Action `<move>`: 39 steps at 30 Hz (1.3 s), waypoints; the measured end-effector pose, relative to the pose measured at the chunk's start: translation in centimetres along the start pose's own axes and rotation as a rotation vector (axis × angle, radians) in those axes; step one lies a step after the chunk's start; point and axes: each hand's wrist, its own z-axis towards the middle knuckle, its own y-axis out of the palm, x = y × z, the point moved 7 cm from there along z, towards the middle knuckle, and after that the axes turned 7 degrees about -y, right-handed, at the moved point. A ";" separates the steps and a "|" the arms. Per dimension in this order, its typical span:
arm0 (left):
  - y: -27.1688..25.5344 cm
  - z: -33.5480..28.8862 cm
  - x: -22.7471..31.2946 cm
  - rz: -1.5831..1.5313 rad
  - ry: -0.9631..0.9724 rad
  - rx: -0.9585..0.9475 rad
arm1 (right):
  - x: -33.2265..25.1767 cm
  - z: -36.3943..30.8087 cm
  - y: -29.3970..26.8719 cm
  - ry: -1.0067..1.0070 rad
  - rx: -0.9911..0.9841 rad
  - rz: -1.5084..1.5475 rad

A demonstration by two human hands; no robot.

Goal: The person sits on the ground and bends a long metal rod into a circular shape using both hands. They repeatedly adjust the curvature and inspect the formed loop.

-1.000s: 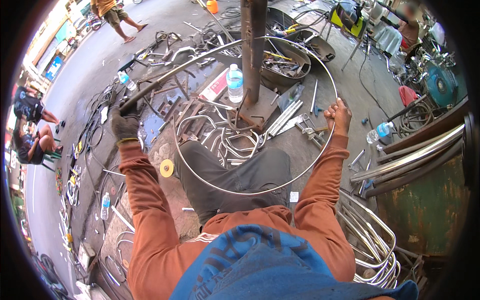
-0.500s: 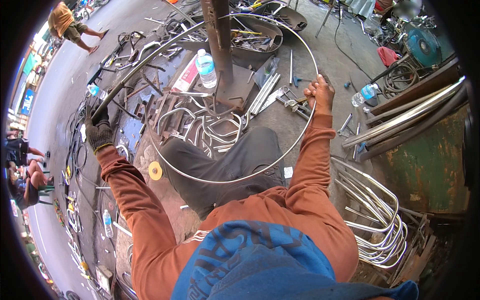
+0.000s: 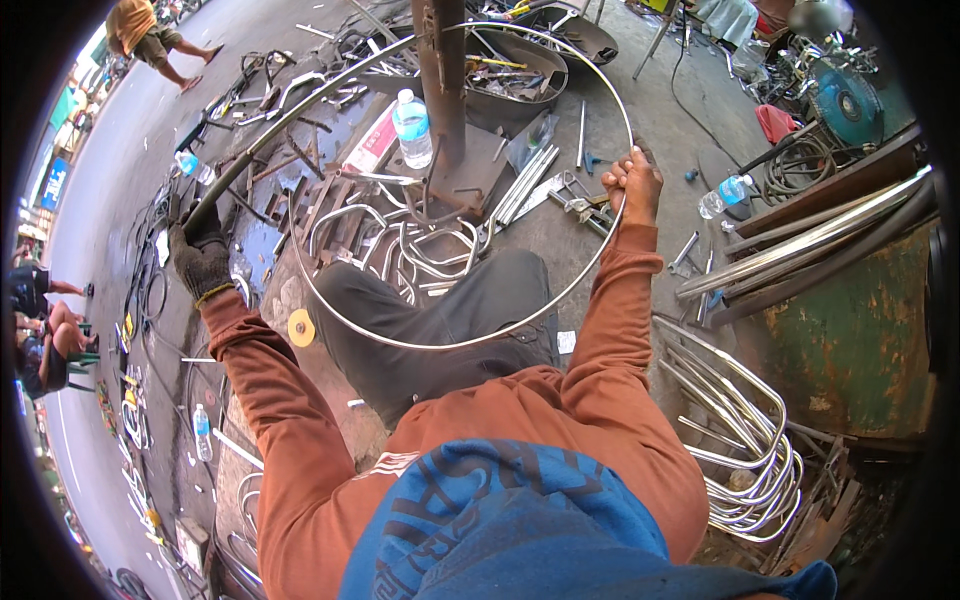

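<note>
My left hand [image 3: 200, 250], in a dark knitted glove, is closed around the near end of a long dull metal pipe [image 3: 247, 160] that slants up to the rusty upright post [image 3: 441, 95]. A thin metal rod bent into a wide hoop [image 3: 430, 347] curves out past the post, round to the right, and back across my lap. My bare right hand [image 3: 635, 186] grips the hoop on its right side, fingers wrapped round it. How rod and pipe meet behind the post is hard to make out. Several bent shiny tubes [image 3: 402, 240] lie inside the hoop's outline, in front of my legs.
A water bottle [image 3: 411, 130] stands beside the post; another bottle [image 3: 725, 196] lies on the right. Metal basins [image 3: 510, 85] hold scrap behind. Bundled bent tubes [image 3: 745, 430] lie lower right, below a rusty green metal box [image 3: 850, 330]. A yellow disc [image 3: 301, 328] is near my left leg.
The view has shifted slightly. Both hands keep their hold, and the hoop sits a little higher over my lap. At the upper left, a walking person has moved slightly.
</note>
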 end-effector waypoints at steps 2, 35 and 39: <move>0.5 -1.6 0.0 0.003 -0.004 0.011 | 0.1 0.0 -0.1 0.001 0.005 -0.009; -6.0 0.2 -0.9 0.011 0.018 0.261 | 0.5 -2.5 -0.4 -0.088 0.084 0.030; -7.3 0.9 0.5 0.179 0.071 0.189 | 0.0 -2.8 -0.1 -0.109 0.077 0.006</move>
